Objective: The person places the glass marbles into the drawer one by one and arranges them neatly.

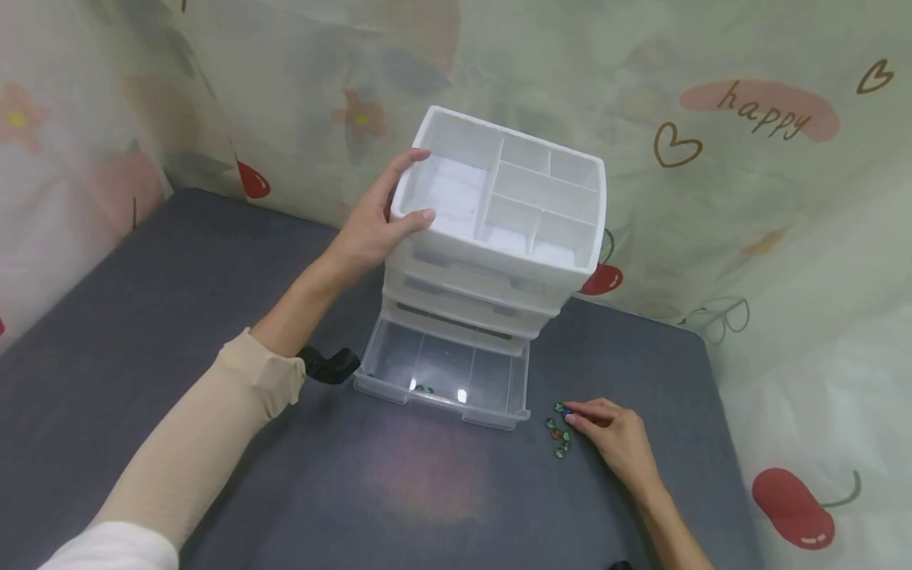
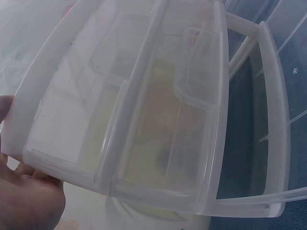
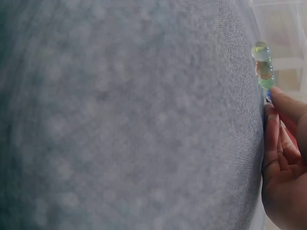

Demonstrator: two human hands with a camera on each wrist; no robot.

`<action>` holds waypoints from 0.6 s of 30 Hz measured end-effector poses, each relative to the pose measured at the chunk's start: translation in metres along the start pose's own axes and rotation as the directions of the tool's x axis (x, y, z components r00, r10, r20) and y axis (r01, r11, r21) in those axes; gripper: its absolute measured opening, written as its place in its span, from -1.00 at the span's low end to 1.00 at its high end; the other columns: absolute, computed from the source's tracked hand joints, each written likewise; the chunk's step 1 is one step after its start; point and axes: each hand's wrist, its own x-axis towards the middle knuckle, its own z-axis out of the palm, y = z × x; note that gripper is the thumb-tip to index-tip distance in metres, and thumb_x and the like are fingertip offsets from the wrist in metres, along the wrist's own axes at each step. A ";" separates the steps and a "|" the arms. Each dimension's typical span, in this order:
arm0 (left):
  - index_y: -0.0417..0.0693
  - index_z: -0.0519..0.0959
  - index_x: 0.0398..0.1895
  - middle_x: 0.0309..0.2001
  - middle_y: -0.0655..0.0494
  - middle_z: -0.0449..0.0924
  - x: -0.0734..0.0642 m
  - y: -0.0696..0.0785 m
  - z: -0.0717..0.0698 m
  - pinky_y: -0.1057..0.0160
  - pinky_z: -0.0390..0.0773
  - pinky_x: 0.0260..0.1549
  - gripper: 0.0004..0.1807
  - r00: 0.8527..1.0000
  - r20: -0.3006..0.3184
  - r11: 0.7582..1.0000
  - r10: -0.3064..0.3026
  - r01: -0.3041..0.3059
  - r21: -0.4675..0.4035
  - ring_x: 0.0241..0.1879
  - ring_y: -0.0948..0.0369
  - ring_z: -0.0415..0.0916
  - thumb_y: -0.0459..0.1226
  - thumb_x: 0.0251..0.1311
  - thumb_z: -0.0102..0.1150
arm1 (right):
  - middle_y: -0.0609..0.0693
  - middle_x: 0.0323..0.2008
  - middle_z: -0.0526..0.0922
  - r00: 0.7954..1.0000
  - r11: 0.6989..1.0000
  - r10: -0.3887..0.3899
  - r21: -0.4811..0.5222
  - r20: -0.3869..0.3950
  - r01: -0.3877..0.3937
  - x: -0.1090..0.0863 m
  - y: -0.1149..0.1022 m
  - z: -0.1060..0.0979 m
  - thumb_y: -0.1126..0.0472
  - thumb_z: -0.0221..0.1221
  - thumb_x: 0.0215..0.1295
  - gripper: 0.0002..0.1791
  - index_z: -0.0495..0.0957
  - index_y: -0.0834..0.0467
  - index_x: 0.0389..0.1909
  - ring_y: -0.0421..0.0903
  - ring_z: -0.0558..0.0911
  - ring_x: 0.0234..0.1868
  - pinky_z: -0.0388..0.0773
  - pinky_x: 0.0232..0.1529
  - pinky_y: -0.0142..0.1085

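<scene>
A white plastic drawer unit [image 1: 499, 253] with a divided top tray stands near the back of the table. My left hand [image 1: 366, 229] grips its left side, thumb and fingers over the top rim; in the left wrist view, part of that hand [image 2: 31, 196] shows at the unit's edge. The clear bottom drawer [image 1: 445, 360] is pulled out, and a few marbles [image 1: 424, 389] lie inside near its front. To the right of the drawer, my right hand [image 1: 623, 447] pinches a blue marble [image 1: 567, 412] between thumb and fingertips. Several green marbles [image 1: 566, 436] and an orange marble [image 1: 556, 434] lie beside it.
Dark grey cloth covers the table [image 1: 299, 491]. Behind it hangs a patterned curtain [image 1: 541, 55] with cherries, hearts and flowers. A black strapped device [image 1: 331, 366] sits at my left wrist, close to the drawer's left corner.
</scene>
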 end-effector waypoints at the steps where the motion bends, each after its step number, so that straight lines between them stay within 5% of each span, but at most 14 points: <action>1: -0.12 0.07 0.33 0.24 -0.06 0.08 0.000 0.000 0.000 0.22 0.35 -0.12 -0.31 1.000 0.000 1.000 0.003 -0.003 0.001 0.09 -0.10 0.19 -0.48 0.13 0.06 | -0.26 -0.38 0.62 1.000 1.000 -0.002 0.010 -0.001 0.002 0.000 0.000 0.000 0.02 0.29 0.04 -0.81 0.68 -0.10 -0.28 -0.27 0.56 -0.33 0.42 -0.36 -0.47; 6: -0.12 0.07 0.34 0.25 0.07 0.09 0.001 0.001 0.000 0.23 0.35 -0.11 -0.31 1.000 0.007 1.000 0.005 -0.004 -0.003 0.10 -0.09 0.19 -0.48 0.14 0.05 | -0.18 -0.33 0.64 1.000 0.998 0.018 0.057 0.003 -0.018 0.001 -0.001 -0.001 0.02 0.26 0.08 -0.80 0.68 -0.05 -0.26 -0.24 0.56 -0.27 0.39 -0.29 -0.49; 13: -0.14 0.06 0.34 0.28 0.06 0.07 0.000 0.002 0.000 0.25 0.34 -0.11 -0.31 1.000 0.008 1.000 0.013 -0.013 -0.009 0.11 -0.10 0.18 -0.49 0.14 0.04 | -0.10 -0.31 0.67 0.987 0.975 0.154 0.156 0.035 -0.158 0.004 -0.005 -0.006 -0.04 0.26 0.05 -0.72 0.67 -0.02 -0.22 -0.19 0.61 -0.32 0.49 -0.34 -0.40; 18: -0.15 0.08 0.33 0.28 0.08 0.06 0.000 0.001 -0.001 0.24 0.33 -0.07 -0.31 1.000 -0.002 1.000 0.013 -0.013 -0.004 0.12 -0.09 0.17 -0.49 0.12 0.06 | 0.03 -0.36 0.67 0.987 0.954 0.158 0.252 0.042 -0.163 0.008 -0.007 -0.006 0.04 0.27 0.07 -0.70 0.65 0.12 -0.21 -0.10 0.64 -0.39 0.54 -0.39 -0.31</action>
